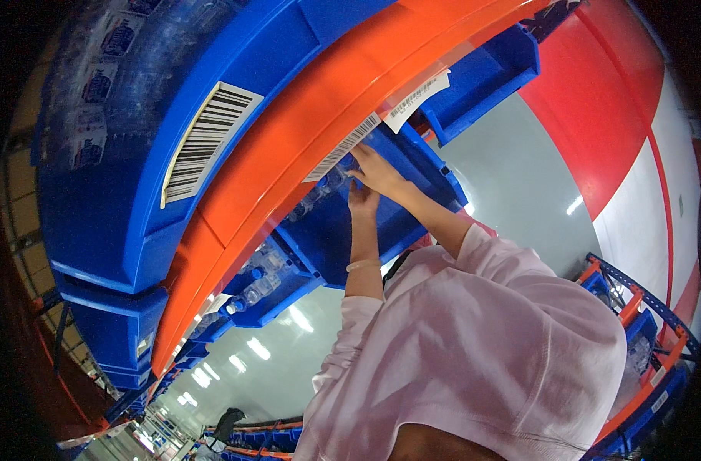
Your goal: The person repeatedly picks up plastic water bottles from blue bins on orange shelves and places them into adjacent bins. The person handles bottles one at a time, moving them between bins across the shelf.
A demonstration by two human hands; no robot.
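Both my hands reach into a blue bin (pixel 412 203) under the orange shelf beam. Several clear plastic bottles with blue caps (pixel 319 192) lie along its inner side, partly hidden by the beam. My right hand (pixel 379 170) is curled, thumb and fingers about a blue-capped bottle (pixel 347 162) at the beam's edge. Just below it, my left hand (pixel 363 198) is held upright beside the same bottles, its fingers partly hidden. Whether it grips one cannot be made out. A thin bracelet (pixel 363 265) circles my left wrist.
The orange beam (pixel 289 146) with barcode labels crosses above the bins. An upper blue bin (pixel 158 192) holds wrapped bottles. A neighbouring blue bin (pixel 289 296) has more clear bottles. Grey floor (pixel 512 154) lies beyond, with another rack (pixel 642 330) at the right.
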